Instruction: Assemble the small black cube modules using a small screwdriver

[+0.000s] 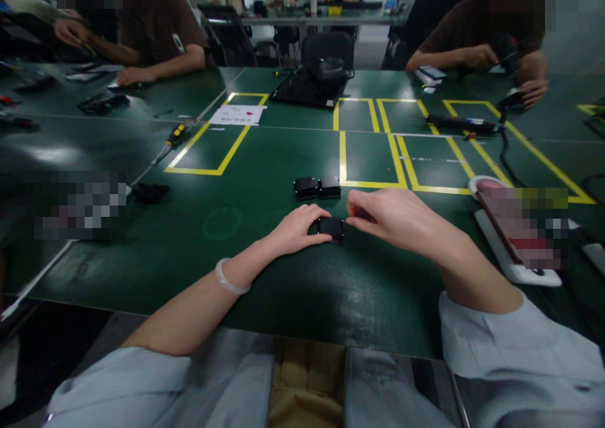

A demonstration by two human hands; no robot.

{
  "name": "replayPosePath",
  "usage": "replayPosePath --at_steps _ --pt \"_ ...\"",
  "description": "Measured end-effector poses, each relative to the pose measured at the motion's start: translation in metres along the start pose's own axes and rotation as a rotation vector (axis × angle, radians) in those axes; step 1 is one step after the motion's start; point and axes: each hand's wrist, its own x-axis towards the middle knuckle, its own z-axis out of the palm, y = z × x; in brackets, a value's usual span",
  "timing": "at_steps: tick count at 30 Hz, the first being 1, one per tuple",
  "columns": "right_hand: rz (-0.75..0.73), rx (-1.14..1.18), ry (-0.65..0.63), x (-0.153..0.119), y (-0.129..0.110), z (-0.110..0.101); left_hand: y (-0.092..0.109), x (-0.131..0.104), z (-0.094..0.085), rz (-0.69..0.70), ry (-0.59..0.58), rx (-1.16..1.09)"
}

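Observation:
My left hand (300,227) grips a small black rectangular block (331,227) on the table, thumb along the near side and fingers at the far side. Just to the right of the block, my right hand (392,217) is closed with the fingertips pinched together. Whatever those fingertips hold, if anything, is hidden or too small to make out. Beyond my hands, two similar black blocks, a left one (305,188) and a right one (329,187), sit side by side.
Yellow tape (373,184) marks rectangles on the green table (283,289). A screwdriver (172,139) and a paper sheet (237,115) lie to the left. A white-edged device (524,277) sits at right. A black panel (305,94) lies ahead; people sit opposite.

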Motion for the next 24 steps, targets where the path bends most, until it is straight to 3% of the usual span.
replayPosePath --at_steps 8,24 --pt "0.023 -0.094 0.028 0.000 -0.011 -0.002 -0.001 0.000 0.001 0.000 0.011 0.002" --pt "-0.021 0.055 0.076 0.000 -0.006 0.003 -0.002 -0.001 0.000 0.009 0.016 0.008"
